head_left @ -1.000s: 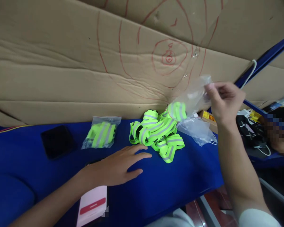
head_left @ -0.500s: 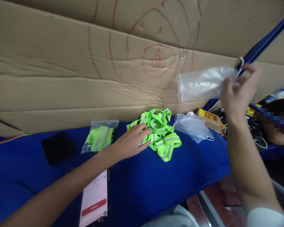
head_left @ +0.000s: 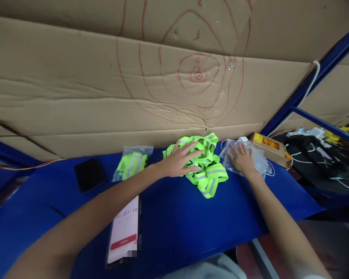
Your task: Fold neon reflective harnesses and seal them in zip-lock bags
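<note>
A tangled pile of lime-green reflective straps (head_left: 212,174) with grey stripes lies near the middle of the blue table. My left hand (head_left: 182,159) rests over the pile's left side, fingers spread. To the right, my right hand (head_left: 243,159) lies with fingers apart on several clear plastic bags (head_left: 260,157), pressing them on the tabletop. Left of the pile is a zip bag (head_left: 133,163) with folded green reflective straps inside. The undersides of both hands are hidden.
A phone showing a timer (head_left: 124,232) lies at the front, partly behind my left forearm. A black flat object (head_left: 89,175) is farther left. A brown box (head_left: 270,149) and white cables stand at right. Cardboard with red rings (head_left: 198,75) forms the back wall.
My right hand has come down from the raised position, where it held a clear zip bag, onto the bags on the table. My left hand stays at the pile, its fingers more spread.
</note>
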Action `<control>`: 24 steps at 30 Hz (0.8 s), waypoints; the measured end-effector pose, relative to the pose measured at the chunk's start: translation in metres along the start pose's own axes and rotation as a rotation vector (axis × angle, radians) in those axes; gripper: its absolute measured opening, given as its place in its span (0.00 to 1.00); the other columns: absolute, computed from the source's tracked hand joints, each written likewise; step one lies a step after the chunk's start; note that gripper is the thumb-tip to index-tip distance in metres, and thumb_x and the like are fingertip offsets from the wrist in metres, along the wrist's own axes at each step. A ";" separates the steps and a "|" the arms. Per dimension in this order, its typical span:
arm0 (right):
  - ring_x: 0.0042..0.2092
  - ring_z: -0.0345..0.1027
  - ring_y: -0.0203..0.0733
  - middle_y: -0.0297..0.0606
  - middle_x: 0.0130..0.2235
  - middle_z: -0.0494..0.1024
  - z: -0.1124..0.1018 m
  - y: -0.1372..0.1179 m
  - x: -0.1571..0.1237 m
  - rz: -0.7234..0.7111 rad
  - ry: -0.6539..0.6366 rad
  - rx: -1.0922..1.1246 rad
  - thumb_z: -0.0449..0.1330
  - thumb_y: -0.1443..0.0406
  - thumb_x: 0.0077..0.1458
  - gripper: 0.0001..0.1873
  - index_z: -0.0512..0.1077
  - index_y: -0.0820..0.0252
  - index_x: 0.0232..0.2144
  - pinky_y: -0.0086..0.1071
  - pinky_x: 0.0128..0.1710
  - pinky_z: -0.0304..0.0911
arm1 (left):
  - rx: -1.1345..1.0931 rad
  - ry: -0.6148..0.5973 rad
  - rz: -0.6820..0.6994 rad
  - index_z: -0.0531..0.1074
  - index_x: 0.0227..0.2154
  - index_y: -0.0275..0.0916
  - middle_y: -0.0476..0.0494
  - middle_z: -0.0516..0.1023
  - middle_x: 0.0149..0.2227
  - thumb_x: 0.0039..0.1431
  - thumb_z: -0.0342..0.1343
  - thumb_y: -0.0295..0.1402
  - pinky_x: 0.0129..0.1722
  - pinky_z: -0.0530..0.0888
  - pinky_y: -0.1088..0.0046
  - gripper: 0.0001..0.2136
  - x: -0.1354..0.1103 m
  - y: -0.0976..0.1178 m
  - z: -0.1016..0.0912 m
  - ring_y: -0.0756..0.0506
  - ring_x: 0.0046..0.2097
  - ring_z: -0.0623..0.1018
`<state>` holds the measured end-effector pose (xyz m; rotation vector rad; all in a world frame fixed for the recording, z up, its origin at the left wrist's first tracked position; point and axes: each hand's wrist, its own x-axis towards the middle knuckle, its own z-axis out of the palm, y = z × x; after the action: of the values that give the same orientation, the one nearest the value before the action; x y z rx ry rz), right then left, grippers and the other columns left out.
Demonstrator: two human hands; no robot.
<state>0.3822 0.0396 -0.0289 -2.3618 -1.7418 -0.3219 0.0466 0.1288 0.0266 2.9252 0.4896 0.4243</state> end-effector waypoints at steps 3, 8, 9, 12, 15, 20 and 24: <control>0.67 0.60 0.63 0.57 0.67 0.66 0.024 0.016 0.007 0.119 0.028 0.028 0.45 0.54 0.71 0.30 0.67 0.62 0.65 0.63 0.66 0.50 | 0.104 0.082 -0.150 0.63 0.68 0.47 0.33 0.62 0.71 0.74 0.44 0.46 0.72 0.45 0.40 0.24 -0.041 -0.006 -0.024 0.34 0.72 0.62; 0.64 0.61 0.65 0.62 0.62 0.71 0.023 0.025 0.017 0.246 0.178 0.066 0.46 0.59 0.70 0.28 0.67 0.71 0.63 0.61 0.64 0.50 | 0.374 0.052 -0.865 0.62 0.67 0.37 0.19 0.66 0.65 0.67 0.47 0.56 0.58 0.65 0.35 0.34 -0.118 -0.029 -0.033 0.18 0.64 0.68; 0.64 0.61 0.65 0.62 0.61 0.71 0.017 0.024 0.020 0.270 0.216 0.074 0.47 0.60 0.69 0.28 0.67 0.72 0.63 0.61 0.65 0.49 | 0.372 0.022 -0.929 0.61 0.67 0.34 0.16 0.66 0.65 0.65 0.50 0.56 0.56 0.66 0.33 0.37 -0.128 -0.033 -0.032 0.16 0.62 0.69; 0.66 0.57 0.62 0.59 0.64 0.67 -0.007 0.010 0.028 0.307 0.324 0.091 0.49 0.59 0.69 0.28 0.65 0.70 0.64 0.57 0.67 0.47 | 0.183 -0.055 -1.028 0.59 0.67 0.37 0.19 0.68 0.63 0.62 0.55 0.53 0.52 0.71 0.38 0.36 -0.138 -0.045 -0.031 0.18 0.57 0.75; 0.66 0.59 0.53 0.54 0.64 0.68 -0.042 -0.028 0.025 0.115 0.435 0.278 0.51 0.57 0.69 0.26 0.67 0.66 0.62 0.46 0.67 0.53 | -0.009 0.001 -0.952 0.61 0.63 0.42 0.30 0.70 0.62 0.55 0.63 0.44 0.52 0.74 0.49 0.34 -0.128 -0.047 -0.041 0.26 0.56 0.77; 0.52 0.73 0.46 0.45 0.56 0.76 -0.088 -0.129 -0.014 -0.343 0.119 0.945 0.55 0.51 0.69 0.21 0.72 0.55 0.55 0.40 0.52 0.69 | -0.334 0.244 -0.328 0.62 0.60 0.42 0.38 0.64 0.67 0.52 0.67 0.33 0.60 0.72 0.60 0.33 -0.103 -0.010 -0.070 0.33 0.63 0.72; 0.37 0.74 0.41 0.37 0.38 0.79 -0.092 -0.171 -0.049 -0.222 -0.205 1.365 0.61 0.49 0.64 0.17 0.76 0.54 0.45 0.34 0.38 0.70 | -0.257 0.078 -0.137 0.60 0.59 0.46 0.37 0.56 0.71 0.54 0.64 0.27 0.67 0.66 0.52 0.31 -0.091 0.030 -0.079 0.33 0.69 0.64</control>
<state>0.1993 0.0191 0.0494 -1.2069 -1.4665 0.8476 -0.0506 0.0775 0.0845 2.6193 0.5938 0.5404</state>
